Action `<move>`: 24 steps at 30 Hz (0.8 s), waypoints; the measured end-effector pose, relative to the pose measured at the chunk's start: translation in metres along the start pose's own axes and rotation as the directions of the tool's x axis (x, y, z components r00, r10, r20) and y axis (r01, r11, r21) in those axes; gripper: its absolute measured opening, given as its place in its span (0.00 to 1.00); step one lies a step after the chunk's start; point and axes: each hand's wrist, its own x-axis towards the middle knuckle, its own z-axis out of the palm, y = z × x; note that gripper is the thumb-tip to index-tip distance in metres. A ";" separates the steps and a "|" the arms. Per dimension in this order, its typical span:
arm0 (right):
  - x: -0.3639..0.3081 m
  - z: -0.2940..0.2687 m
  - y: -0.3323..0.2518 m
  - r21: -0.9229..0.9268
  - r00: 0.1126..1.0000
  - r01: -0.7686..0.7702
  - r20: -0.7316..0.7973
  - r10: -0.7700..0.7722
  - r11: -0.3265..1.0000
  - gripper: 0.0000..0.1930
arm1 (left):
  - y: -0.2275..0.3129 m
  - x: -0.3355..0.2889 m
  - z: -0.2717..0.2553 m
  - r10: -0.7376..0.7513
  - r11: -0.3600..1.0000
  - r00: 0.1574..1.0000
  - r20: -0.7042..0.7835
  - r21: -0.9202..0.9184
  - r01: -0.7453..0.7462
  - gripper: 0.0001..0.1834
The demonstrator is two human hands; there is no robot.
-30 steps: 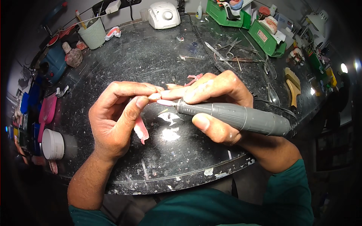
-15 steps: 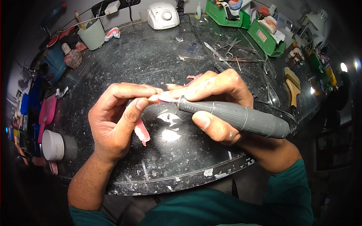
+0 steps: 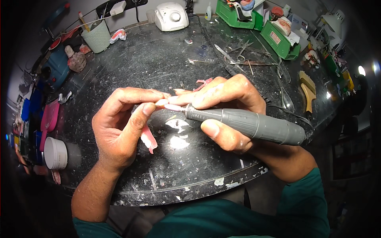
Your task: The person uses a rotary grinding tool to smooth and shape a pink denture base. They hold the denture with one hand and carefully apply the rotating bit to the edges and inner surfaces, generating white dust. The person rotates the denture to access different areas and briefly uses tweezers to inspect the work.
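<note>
Between the thumb and fingers of my left hand (image 3: 121,123) is a small ivory dental piece (image 3: 162,102), mostly hidden by the fingertips. My right hand (image 3: 232,95) is wrapped round a dark grey rotary handpiece (image 3: 250,125), its thumb below and fingers above. The handpiece's pale, tapered bit (image 3: 174,107) points left, close by the dental piece; whether they touch I cannot tell. The fingertips of both hands meet above it. Below my left palm shows a pink strip with a whitish edge (image 3: 148,139), partly covered. A thin pink scrap (image 3: 203,83) lies behind my right fingers.
A white control box (image 3: 172,18) stands at the back of the black table (image 3: 190,166). Scissors (image 3: 241,51) and metal tools lie behind my right hand, with a brush (image 3: 308,91) farther right. Green bins (image 3: 281,39) hold dental models. A white tub (image 3: 55,153) stands left.
The handpiece bit has shifted slightly down, and more of it shows beside the dental piece. My right hand has moved slightly left; my left hand is nearly still.
</note>
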 end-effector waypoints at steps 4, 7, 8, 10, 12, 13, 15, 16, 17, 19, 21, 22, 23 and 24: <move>0.000 0.002 0.000 0.004 1.000 0.005 -0.030 -0.005 1.000 0.15 | 0.004 0.000 0.001 -0.012 0.999 1.000 0.010 0.040 0.012 0.06; -0.001 0.004 0.006 0.036 0.998 0.040 -0.039 -0.039 0.999 0.15 | 0.004 0.000 0.002 -0.013 0.999 1.000 0.016 0.048 0.013 0.06; -0.001 0.004 0.006 0.041 0.998 0.044 -0.037 -0.042 0.998 0.15 | 0.004 0.000 0.002 -0.011 0.999 1.000 0.016 0.045 0.011 0.06; -0.001 0.004 0.005 0.037 0.999 0.030 -0.037 -0.028 0.999 0.15 | 0.006 -0.001 0.001 -0.050 0.997 0.999 0.010 0.061 0.050 0.06; -0.001 0.003 0.001 0.021 0.999 0.008 -0.039 -0.007 1.000 0.15 | 0.007 -0.001 0.001 -0.074 0.995 0.997 0.006 0.068 0.073 0.06; -0.001 0.002 0.000 0.014 0.999 0.004 -0.038 -0.003 1.000 0.15 | 0.007 -0.001 0.000 -0.077 0.995 0.997 0.007 0.066 0.076 0.06; -0.001 0.002 0.001 0.007 0.999 0.009 -0.034 -0.009 1.000 0.15 | 0.006 -0.001 0.000 -0.075 0.996 0.997 0.001 0.042 0.075 0.06; -0.001 0.003 0.001 0.005 0.999 0.005 -0.033 -0.005 1.000 0.14 | 0.005 -0.001 0.001 -0.070 0.997 0.998 -0.007 0.020 0.070 0.06; -0.001 0.002 0.000 -0.001 0.999 -0.014 -0.037 0.014 1.000 0.14 | 0.005 -0.001 0.001 -0.065 0.998 0.998 -0.015 -0.001 0.065 0.07; -0.002 0.001 -0.002 -0.005 0.998 -0.047 -0.035 0.047 0.999 0.14 | 0.005 -0.001 0.001 -0.082 0.997 0.996 -0.021 -0.002 0.082 0.06; -0.003 0.000 -0.003 -0.004 0.998 -0.055 -0.026 0.055 0.998 0.14 | 0.005 -0.001 0.002 -0.057 0.998 0.998 -0.020 0.015 0.057 0.06; -0.002 0.000 -0.004 -0.007 0.999 -0.049 -0.019 0.049 0.999 0.14 | 0.003 0.000 0.002 -0.022 0.999 1.000 -0.016 0.029 0.022 0.06; 0.000 0.000 -0.004 -0.010 1.000 -0.025 -0.013 0.025 1.000 0.14 | 0.003 0.000 0.002 0.013 0.999 1.000 -0.010 0.043 -0.013 0.06; 0.000 0.001 -0.004 -0.005 1.000 -0.016 -0.016 0.016 1.000 0.14 | 0.004 0.000 0.001 0.002 0.999 1.000 -0.007 0.046 -0.002 0.06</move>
